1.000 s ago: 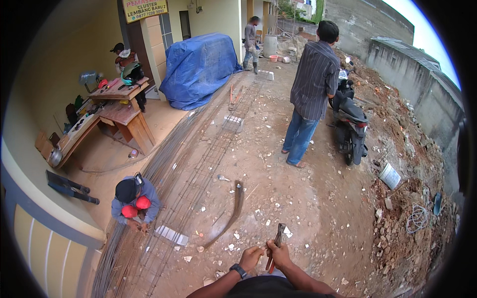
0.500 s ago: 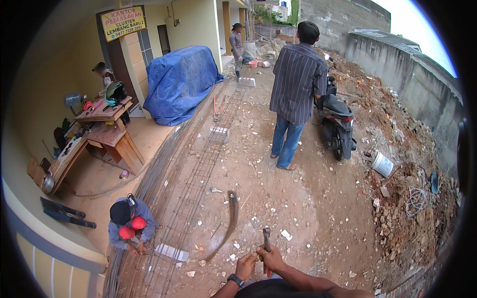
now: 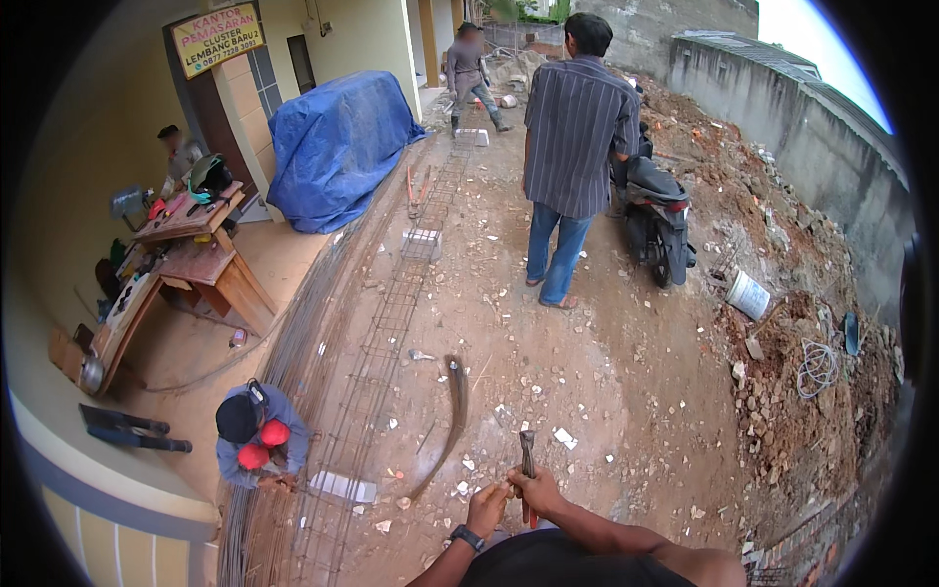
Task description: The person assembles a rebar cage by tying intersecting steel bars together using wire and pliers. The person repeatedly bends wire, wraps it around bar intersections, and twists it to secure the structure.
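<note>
My right hand (image 3: 539, 492) is closed around a pair of end-cutting pincers (image 3: 527, 452). Their dark metal jaws point away from me, and the red handle ends show below my fist. Beside it, my left hand (image 3: 486, 506), with a dark watch on its wrist, has its fingers pinched together against my right fingers. Whatever lies in that pinch is too small to make out. Ahead on the dirt lies a curved bundle of thin tie wire (image 3: 457, 411). Left of it runs a long rebar cage (image 3: 386, 338), resting on white blocks (image 3: 342, 486).
A crouching co-worker (image 3: 256, 435) bends over a stack of rebar (image 3: 284, 377). Another person (image 3: 577, 137) stands beside a parked motorbike (image 3: 660, 220). Blue tarp (image 3: 337, 147) covers something by the building. At right are a white bucket (image 3: 748, 295) and rubble (image 3: 797, 416).
My view has tilted slightly. Both hands stay together at the pincers. A far person has turned and is in mid-stride; the person behind the desk stands more upright.
</note>
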`<move>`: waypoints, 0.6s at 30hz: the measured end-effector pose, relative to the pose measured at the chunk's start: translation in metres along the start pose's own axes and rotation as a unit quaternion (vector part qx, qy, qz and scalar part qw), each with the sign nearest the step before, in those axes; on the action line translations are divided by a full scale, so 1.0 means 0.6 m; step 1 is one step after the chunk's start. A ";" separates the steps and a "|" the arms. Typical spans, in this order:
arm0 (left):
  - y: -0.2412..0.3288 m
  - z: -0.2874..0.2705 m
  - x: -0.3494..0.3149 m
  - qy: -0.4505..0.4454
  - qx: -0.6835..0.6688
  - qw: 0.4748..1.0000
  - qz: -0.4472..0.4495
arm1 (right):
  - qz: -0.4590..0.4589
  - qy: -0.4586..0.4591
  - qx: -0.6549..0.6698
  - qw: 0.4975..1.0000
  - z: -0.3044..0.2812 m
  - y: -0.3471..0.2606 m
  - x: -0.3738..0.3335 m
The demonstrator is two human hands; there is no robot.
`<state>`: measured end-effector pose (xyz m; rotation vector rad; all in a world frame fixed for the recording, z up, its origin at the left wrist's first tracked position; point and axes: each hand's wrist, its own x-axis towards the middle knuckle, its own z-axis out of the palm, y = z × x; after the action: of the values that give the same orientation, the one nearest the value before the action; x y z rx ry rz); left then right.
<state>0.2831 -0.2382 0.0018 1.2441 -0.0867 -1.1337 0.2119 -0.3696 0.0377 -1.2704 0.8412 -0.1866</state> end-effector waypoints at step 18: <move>0.080 0.020 0.108 -0.084 -0.222 0.963 -0.126 | 0.001 -0.045 0.010 0.999 -0.029 -0.049 0.099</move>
<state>0.3380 -0.2978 0.0111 0.7709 0.1952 -1.3878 0.2514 -0.4258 0.0365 -1.2494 0.7621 -0.1356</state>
